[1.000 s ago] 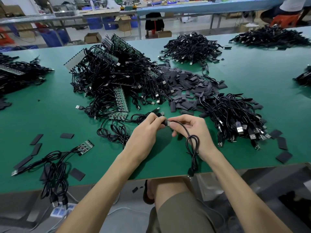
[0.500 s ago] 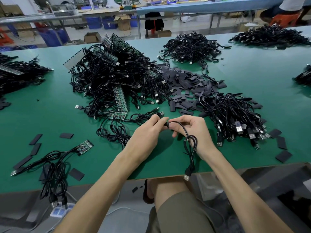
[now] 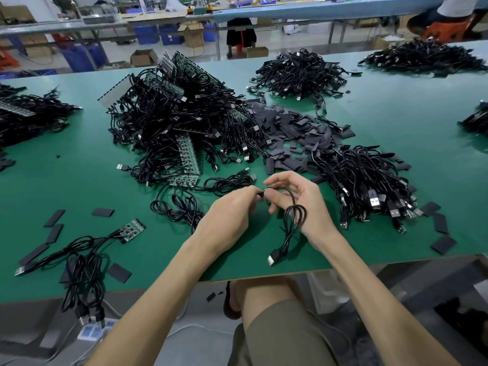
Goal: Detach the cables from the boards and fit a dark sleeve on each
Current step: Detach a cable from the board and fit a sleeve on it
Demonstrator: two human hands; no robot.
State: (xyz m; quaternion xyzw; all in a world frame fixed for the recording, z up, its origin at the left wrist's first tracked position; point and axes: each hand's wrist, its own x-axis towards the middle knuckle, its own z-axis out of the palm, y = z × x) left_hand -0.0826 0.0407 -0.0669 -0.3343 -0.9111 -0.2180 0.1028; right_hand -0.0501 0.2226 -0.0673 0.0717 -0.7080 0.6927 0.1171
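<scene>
Left hand (image 3: 227,217) and right hand (image 3: 303,204) both pinch the black cable (image 3: 287,235) end, above the table (image 3: 79,186) front. Sleeve, if on, hidden in the pinch. Risks: sleeve cocks and jams; dangling USB plug (image 3: 272,258) snags table edge, yanking the grip.

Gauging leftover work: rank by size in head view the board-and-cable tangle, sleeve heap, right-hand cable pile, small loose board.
1. board-and-cable tangle
2. sleeve heap and right-hand cable pile: look alike, unranked
3. small loose board
</scene>
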